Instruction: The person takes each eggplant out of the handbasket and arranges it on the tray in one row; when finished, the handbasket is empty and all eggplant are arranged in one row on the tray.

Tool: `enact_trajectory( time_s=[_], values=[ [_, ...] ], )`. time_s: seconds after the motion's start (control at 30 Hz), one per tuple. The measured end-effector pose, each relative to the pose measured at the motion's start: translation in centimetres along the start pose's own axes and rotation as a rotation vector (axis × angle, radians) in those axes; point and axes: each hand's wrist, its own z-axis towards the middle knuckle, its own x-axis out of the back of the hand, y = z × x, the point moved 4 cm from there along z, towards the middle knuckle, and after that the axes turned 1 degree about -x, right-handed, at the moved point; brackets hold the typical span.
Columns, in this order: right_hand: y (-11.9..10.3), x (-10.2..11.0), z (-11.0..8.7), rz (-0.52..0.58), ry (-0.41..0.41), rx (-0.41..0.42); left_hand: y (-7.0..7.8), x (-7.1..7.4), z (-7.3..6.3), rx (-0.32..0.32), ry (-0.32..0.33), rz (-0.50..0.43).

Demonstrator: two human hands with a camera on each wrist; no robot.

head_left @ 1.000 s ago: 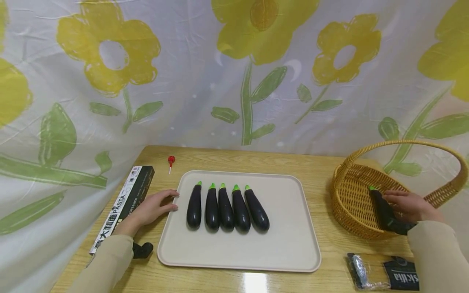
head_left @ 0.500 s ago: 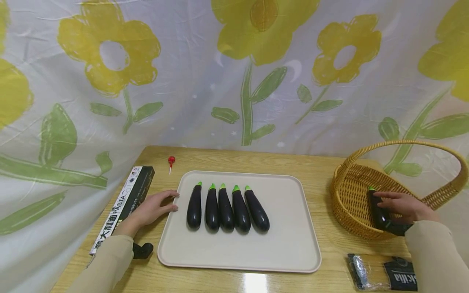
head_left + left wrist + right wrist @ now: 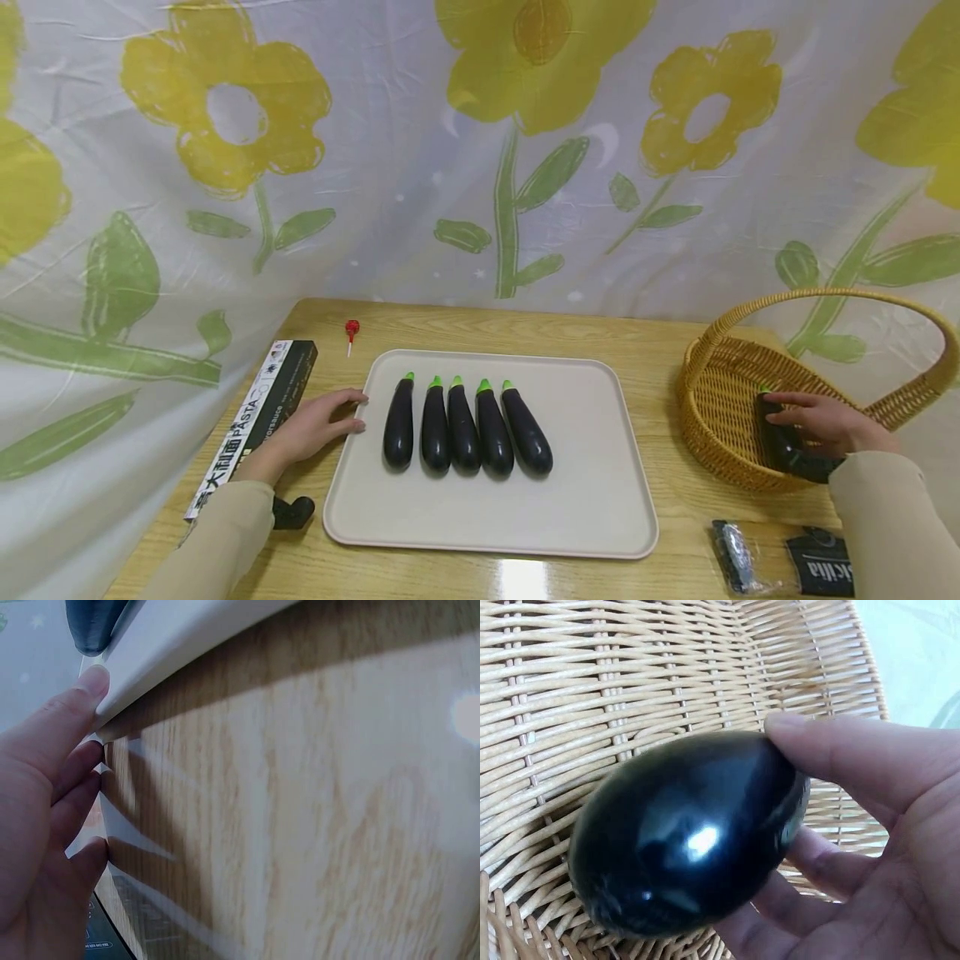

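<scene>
In the basket (image 3: 701, 417) at the right, my right hand (image 3: 821, 421) grips a dark glossy eggplant (image 3: 682, 832). Its thumb presses the top side and the fingers curl along the opposite side in the right wrist view. The eggplant's green stem tip points toward the far side. My left hand (image 3: 315, 425) rests at the left rim of the beige tray (image 3: 577, 517), with thumb and fingertips touching the edge and the fingers relaxed. Several eggplants (image 3: 465, 433) lie in a row on the tray, green stems pointing away from me.
A pasta box (image 3: 255, 417) lies beside my left forearm. Behind it is a red lollipop (image 3: 352, 329). A clear and black sicilia packet (image 3: 783, 558) lies in front of the basket, partly hidden by my right sleeve. A tall arched handle (image 3: 832, 292) spans the basket.
My right hand has shifted slightly left inside the basket, and the eggplant it holds has turned to lie straighter away from me. The left hand and the tray stay put.
</scene>
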Motion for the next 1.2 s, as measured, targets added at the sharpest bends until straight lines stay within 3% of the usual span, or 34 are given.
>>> enact_trajectory(
  time_s=[0.6,0.87,1.2],
  values=[
    [-0.5,-0.5,-0.8,-0.108,0.005,0.049,0.0,0.0,0.1,-0.003,-0.003,0.009],
    [-2.3,-0.7,-1.3,-0.103,0.033,0.139,0.0,0.0,0.0,-0.01,0.01,0.005],
    [-5.4,-2.4,-2.7,-0.222,0.156,0.244,-0.2,-0.1,0.1,-0.001,0.0,0.008]
  ],
)
